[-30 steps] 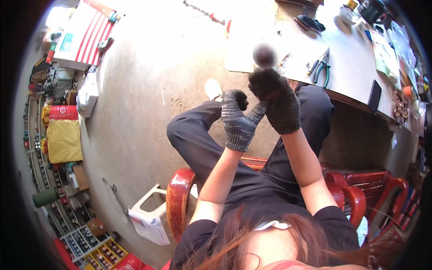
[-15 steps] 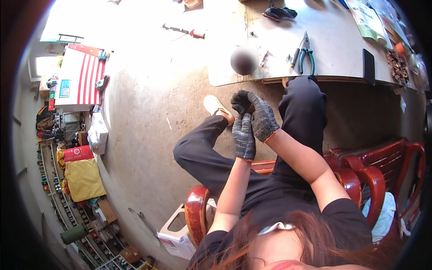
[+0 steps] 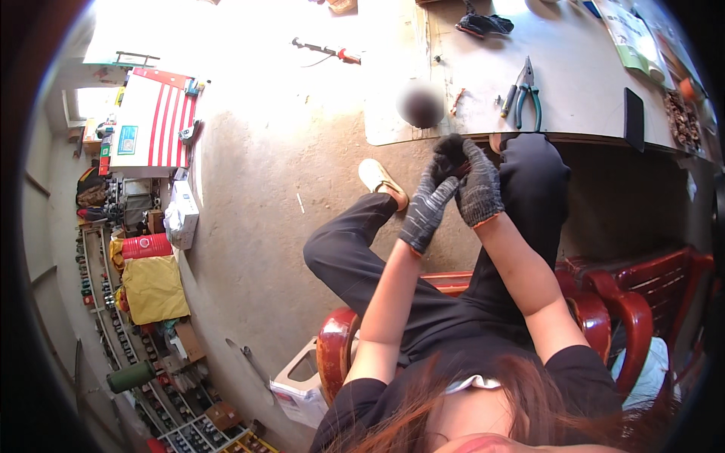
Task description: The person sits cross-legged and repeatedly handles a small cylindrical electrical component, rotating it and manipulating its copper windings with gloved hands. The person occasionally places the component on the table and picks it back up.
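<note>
My left hand (image 3: pixel 432 208) and my right hand (image 3: pixel 480 185) wear grey knit gloves with dark palms and orange cuffs. They meet at the fingers above my lap, just short of the table edge. Both sets of fingers are curled in; whatever lies between them is hidden against the dark glove fabric. On the white table (image 3: pixel 581 98) beyond, pliers (image 3: pixel 530 94) with teal handles lie beside a slim dark handle (image 3: pixel 510 101). A small reddish piece (image 3: pixel 457 101) is nearer my hands, next to a blurred dark round shape (image 3: pixel 421 105).
A dark glove (image 3: pixel 487 26) lies farther back on the table, and a black phone-like slab (image 3: pixel 633 119) sits at its right edge. A red-handled tool (image 3: pixel 343 55) is on the floor at upper left. Loaded shelves (image 3: pixel 143 362) line the left; red wooden chair arms (image 3: pixel 338 347) flank me.
My joined hands have moved right and their wrists have spread apart, with the left forearm now slanting more to the right. The whole view has shifted slightly.
</note>
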Demonstrator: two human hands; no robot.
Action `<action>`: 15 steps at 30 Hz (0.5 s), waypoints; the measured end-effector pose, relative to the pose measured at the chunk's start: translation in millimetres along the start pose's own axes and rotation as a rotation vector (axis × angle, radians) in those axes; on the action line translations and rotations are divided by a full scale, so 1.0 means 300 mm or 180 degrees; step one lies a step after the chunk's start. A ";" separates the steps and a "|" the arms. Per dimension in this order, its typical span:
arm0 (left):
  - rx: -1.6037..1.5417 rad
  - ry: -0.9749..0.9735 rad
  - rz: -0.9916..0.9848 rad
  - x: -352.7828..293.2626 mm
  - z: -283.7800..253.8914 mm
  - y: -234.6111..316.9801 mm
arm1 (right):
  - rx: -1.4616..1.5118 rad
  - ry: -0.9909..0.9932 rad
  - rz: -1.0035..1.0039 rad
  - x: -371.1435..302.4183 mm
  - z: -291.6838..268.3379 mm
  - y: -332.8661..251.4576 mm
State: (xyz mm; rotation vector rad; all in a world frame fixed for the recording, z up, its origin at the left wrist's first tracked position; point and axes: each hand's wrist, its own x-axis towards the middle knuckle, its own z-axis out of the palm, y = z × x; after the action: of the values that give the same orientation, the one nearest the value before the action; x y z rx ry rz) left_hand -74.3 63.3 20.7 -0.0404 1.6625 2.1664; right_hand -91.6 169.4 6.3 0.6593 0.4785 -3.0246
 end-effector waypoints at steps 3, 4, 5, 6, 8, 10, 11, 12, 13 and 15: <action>0.0586 0.0072 0.0107 0.088 -0.101 0.037 | -0.0158 0.0173 -0.0308 0.013 -0.005 -0.049; 0.0547 0.0235 0.0161 0.113 -0.095 0.095 | -0.0155 0.0204 -0.0370 0.018 -0.010 -0.067; 0.1007 0.0506 0.0326 0.171 -0.126 0.111 | -0.0149 0.0116 -0.0413 0.018 -0.021 -0.069; 0.1469 0.0786 0.0488 0.244 -0.160 0.118 | -0.0172 0.0107 -0.0388 0.020 -0.027 -0.067; 0.2735 0.1084 0.0720 0.386 -0.191 0.134 | -0.0227 0.0076 -0.0365 0.030 -0.034 -0.070; 0.2829 0.0865 0.0300 0.522 -0.283 0.095 | -0.0339 -0.0009 -0.0151 0.024 -0.030 -0.036; 0.2554 0.0583 0.0170 0.597 -0.346 0.050 | -0.0397 -0.0055 -0.0053 0.020 -0.025 -0.021; 0.2275 0.0295 0.0043 0.640 -0.389 0.020 | -0.0427 -0.0051 -0.0023 0.015 -0.018 -0.009; 0.2563 0.0010 0.0083 0.626 -0.253 0.080 | -0.0491 0.0022 -0.0139 0.033 -0.037 -0.038; 0.2716 -0.0353 0.0072 0.641 -0.138 0.114 | -0.0602 0.0094 -0.0281 0.049 -0.048 -0.075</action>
State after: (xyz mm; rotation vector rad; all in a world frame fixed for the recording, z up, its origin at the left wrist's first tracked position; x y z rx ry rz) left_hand -271.0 75.2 -10.9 0.3311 2.3628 1.2823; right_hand -100.9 196.0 -5.5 0.6888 0.8034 -3.0011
